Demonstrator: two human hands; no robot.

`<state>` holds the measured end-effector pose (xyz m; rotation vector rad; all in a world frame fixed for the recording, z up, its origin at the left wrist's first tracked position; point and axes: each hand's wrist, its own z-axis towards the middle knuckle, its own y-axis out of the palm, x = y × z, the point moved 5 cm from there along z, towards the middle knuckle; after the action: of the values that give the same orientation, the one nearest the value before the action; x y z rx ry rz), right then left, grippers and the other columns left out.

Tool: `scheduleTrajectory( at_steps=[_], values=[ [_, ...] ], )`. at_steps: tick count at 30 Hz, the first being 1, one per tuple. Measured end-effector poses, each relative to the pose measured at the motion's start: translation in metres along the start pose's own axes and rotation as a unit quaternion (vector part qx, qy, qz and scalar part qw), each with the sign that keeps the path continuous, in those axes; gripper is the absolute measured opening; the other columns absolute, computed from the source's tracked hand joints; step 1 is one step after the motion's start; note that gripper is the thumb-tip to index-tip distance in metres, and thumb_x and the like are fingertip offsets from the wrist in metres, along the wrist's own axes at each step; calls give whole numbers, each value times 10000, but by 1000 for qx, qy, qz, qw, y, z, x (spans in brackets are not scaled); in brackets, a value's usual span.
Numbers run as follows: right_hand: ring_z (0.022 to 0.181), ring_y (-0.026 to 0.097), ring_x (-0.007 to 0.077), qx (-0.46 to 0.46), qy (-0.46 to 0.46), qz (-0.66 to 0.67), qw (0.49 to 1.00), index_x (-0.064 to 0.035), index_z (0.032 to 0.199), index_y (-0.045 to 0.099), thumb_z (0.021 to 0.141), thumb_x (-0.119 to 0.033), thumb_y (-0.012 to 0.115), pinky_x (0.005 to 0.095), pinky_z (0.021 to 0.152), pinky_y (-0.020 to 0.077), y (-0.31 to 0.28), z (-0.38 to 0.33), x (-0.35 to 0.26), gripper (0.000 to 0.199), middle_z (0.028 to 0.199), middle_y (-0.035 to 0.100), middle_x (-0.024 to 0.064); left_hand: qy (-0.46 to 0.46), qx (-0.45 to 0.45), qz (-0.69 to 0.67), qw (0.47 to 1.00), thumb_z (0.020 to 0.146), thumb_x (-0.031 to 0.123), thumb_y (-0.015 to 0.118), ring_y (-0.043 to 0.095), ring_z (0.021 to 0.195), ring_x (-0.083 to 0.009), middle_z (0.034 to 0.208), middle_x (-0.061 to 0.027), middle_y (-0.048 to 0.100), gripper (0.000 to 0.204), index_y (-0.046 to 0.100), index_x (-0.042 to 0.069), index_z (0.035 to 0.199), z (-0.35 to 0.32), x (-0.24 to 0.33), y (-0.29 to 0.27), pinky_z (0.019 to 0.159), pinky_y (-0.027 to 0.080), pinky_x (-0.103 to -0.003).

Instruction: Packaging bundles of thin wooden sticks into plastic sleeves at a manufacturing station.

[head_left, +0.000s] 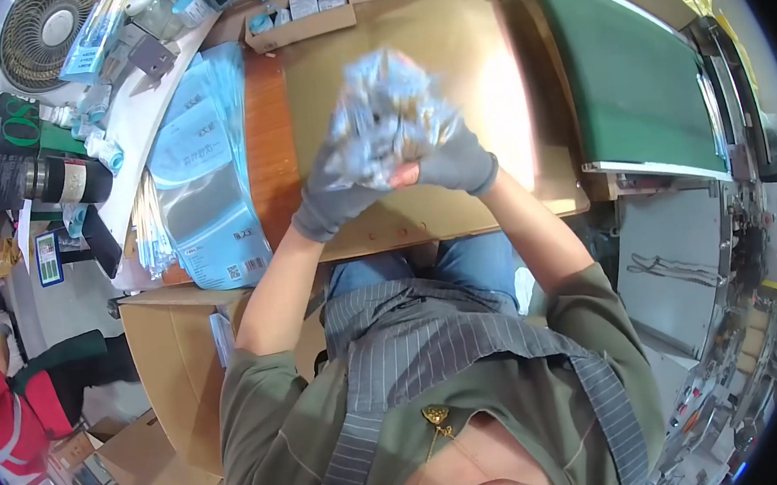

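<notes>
Head view, hands: the left hand [338,191] and the right hand [458,161], both in grey knit gloves, close together around one crumpled bundle.
Bundle: a crinkled, glossy wad of clear plastic bags [386,110], blurred, raised above the flat brown cardboard sheet [443,38].
Grip: fingers of both hands curl tight on the wad's lower part.
Left side: a stack of smooth blue-printed plastic pouches [201,167] lies on the wooden table [265,132].
Right side: a green belt [628,85], matte and flat.
Behind: a shallow cardboard box [300,26].

Two gloved hands, left [332,196] and right [458,161]. One fan [45,37] upper left, one green conveyor belt [633,89] right. One black flask [46,181] far left.
</notes>
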<state>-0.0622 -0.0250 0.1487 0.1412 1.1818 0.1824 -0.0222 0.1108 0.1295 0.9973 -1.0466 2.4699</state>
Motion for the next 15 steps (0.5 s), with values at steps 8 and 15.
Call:
scheduleTrajectory(
  at_steps=[8,15],
  values=[
    [1080,538,161,80,152,46,984,-14,1329,351,685,-72,811,327,933,447,33,-7,6,794,1162,571,95,-166,-92,-183,965,733,197,736,529,1138,-224,1239,-90,559,556,533,56,1231,0,-18,1,1002,400,-337],
    [924,636,260,-144,359,170,907,37,1172,572,773,-248,657,330,823,496,50,-19,15,498,1066,636,179,-377,-89,-792,472,705,279,759,631,956,-316,1105,-180,615,692,468,-8,1263,-91,54,74,918,480,-395]
  ],
)
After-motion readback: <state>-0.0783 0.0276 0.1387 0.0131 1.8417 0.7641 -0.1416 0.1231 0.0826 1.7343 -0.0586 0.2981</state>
